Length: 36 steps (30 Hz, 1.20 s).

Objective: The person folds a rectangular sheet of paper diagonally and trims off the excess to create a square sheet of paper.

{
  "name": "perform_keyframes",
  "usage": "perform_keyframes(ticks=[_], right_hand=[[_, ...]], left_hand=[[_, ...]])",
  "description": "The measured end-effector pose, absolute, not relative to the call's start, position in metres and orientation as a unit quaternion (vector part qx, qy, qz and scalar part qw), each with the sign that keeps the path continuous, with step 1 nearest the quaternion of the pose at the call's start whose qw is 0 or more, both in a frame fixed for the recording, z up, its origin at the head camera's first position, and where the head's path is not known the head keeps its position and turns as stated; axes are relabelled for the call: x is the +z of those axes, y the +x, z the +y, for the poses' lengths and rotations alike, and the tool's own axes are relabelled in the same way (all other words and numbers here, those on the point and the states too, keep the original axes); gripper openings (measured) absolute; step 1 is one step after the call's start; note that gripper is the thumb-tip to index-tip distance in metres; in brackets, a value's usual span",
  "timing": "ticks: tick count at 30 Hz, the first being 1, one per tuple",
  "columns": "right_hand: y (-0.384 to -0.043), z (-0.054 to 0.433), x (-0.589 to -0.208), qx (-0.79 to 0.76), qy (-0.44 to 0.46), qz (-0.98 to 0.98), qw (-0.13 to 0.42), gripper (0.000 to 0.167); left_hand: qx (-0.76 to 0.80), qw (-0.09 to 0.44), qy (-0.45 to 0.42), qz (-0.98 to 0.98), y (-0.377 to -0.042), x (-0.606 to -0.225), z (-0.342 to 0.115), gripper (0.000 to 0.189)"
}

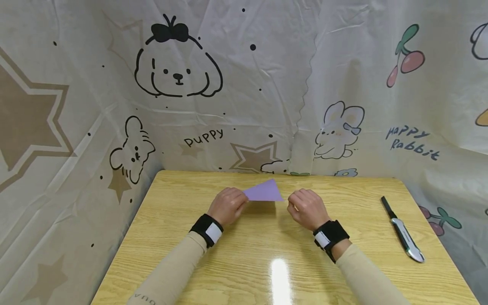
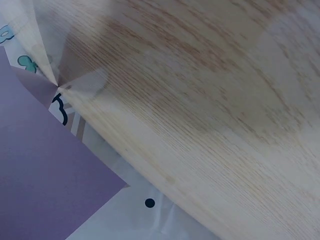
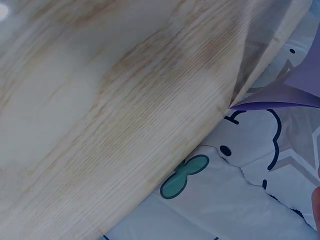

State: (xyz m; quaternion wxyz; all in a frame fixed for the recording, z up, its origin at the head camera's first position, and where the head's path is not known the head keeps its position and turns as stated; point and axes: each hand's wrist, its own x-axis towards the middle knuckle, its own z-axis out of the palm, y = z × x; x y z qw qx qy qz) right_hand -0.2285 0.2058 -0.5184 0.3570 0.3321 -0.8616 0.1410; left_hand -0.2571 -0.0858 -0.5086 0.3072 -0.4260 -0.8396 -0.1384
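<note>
A purple sheet of paper (image 1: 264, 191), showing as a triangular shape with its tip toward the back, is held up over the far part of the table. My left hand (image 1: 228, 205) pinches its left corner. Close by the right corner is my right hand (image 1: 308, 207), its fingers bent and a small gap between them and the paper. In the left wrist view, the purple paper (image 2: 50, 170) fills the lower left. The right wrist view catches a folded, pointed end of the paper (image 3: 277, 97) and a bit of a fingertip (image 3: 316, 205) at the right edge.
A utility knife (image 1: 406, 235) with a black and silver handle lies on the right side of the wooden table (image 1: 183, 271). Behind and to the left hangs a white curtain (image 1: 236, 84) printed with cartoon animals, stars and cherries.
</note>
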Motion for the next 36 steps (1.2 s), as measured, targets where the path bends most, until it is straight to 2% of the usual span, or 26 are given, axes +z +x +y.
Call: perform_keyframes(ticks=[4,9,17,24,31,36], right_hand=[[-0.23,0.197,-0.517,0.151,0.346,-0.853,0.361,0.002],[-0.23,0.184,-0.513,0.136,0.371,-0.848,0.352,0.011],[-0.23,0.174,-0.51,0.12,0.382,-0.856,0.327,0.008],[-0.231,0.168,-0.51,0.112,0.394,-0.844,0.345,0.011],[-0.232,0.164,-0.51,0.116,0.4,-0.837,0.356,0.005],[-0.232,0.162,-0.509,0.119,0.402,-0.834,0.358,0.006]], left_hand=[[-0.133,0.306,-0.435,-0.836,-0.257,-0.51,-0.083,0.009],[-0.134,0.306,-0.44,-0.834,-0.257,-0.511,-0.077,0.007],[-0.136,0.311,-0.448,-0.827,-0.254,-0.504,-0.07,0.008],[-0.14,0.327,-0.462,-0.812,-0.254,-0.503,-0.063,0.013],[-0.144,0.322,-0.47,-0.809,-0.253,-0.502,-0.058,0.001],[-0.147,0.314,-0.477,-0.808,-0.252,-0.502,-0.057,0.006]])
